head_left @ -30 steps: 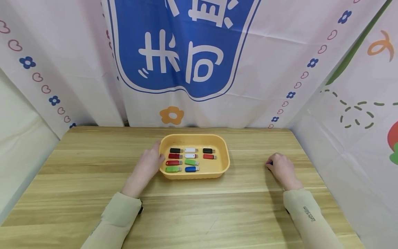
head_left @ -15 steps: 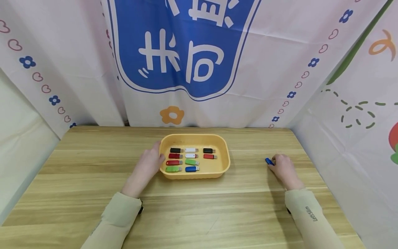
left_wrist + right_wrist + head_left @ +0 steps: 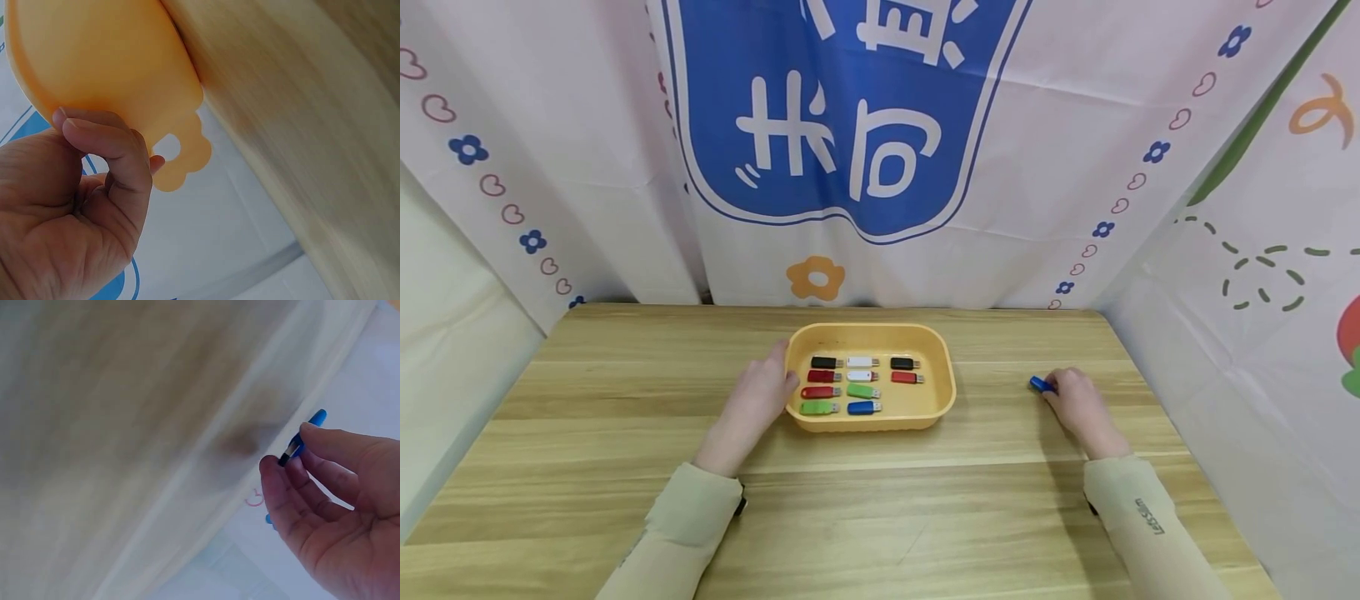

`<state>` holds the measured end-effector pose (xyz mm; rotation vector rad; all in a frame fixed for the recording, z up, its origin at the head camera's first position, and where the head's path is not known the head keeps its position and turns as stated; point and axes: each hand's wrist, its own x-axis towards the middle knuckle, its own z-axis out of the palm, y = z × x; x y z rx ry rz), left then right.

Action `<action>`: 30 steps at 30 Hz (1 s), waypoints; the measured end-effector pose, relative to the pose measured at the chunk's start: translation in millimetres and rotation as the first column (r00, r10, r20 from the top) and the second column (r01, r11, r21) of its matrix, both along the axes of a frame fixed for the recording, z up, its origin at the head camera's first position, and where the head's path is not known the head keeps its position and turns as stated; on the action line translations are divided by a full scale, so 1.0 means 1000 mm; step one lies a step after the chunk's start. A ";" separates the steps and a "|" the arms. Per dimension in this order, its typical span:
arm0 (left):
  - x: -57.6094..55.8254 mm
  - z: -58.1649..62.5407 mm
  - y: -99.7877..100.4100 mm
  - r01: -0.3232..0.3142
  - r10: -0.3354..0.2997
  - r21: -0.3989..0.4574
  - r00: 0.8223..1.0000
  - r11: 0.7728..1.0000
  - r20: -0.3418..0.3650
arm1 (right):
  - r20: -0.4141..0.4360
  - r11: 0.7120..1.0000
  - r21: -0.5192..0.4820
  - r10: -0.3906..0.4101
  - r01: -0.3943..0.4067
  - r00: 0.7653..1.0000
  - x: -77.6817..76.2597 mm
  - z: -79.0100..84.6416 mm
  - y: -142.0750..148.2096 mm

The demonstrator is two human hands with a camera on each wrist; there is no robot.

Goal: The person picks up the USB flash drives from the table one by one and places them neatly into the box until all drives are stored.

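My right hand (image 3: 1077, 408) pinches a blue USB stick (image 3: 1041, 384) just above the table, right of the yellow tray (image 3: 946, 392). In the right wrist view the USB stick (image 3: 317, 419) lies slantwise between thumb and fingertips, its middle partly covered. At the tray's left end, my left hand (image 3: 758, 396) grips the rim; the left wrist view has its curled fingers (image 3: 109, 140) against the tray's outer wall (image 3: 119, 50). Inside the tray lie several USB sticks in columns, among them a blue one (image 3: 863, 407), a green one (image 3: 819, 407) and a black one (image 3: 905, 363).
The wooden table (image 3: 880, 517) runs back to a printed white cloth (image 3: 1030, 167) with a blue emblem. Cloth walls close off the left and right sides. In the tray, the right-hand column holds only two sticks, a black one and a red one (image 3: 907, 377).
The blue USB stick, mostly hidden in my right fingers a second ago, now sticks out further to the left. My right hand has shifted only slightly; my left hand and the tray stay put.
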<state>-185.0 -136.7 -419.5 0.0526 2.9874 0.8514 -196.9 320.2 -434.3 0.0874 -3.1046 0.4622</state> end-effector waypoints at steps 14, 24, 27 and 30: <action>0.001 0.001 0.000 0.008 -0.008 -0.010 1.000 1.000 0.002 | -0.148 0.989 -0.073 0.117 -0.129 0.982 -0.002 0.012 -0.023; 0.001 0.001 0.000 0.010 -0.010 -0.006 1.000 1.000 -0.004 | -0.178 0.979 -0.105 0.155 -0.176 0.972 -0.002 0.015 -0.040; 0.001 0.001 0.000 0.007 -0.007 -0.007 1.000 1.000 -0.003 | -0.200 0.975 -0.111 0.170 -0.195 0.965 -0.002 0.016 -0.045; 0.001 0.001 0.000 0.007 -0.007 -0.009 1.000 1.000 -0.006 | -0.222 0.971 -0.109 0.185 -0.213 0.957 -0.002 0.016 -0.049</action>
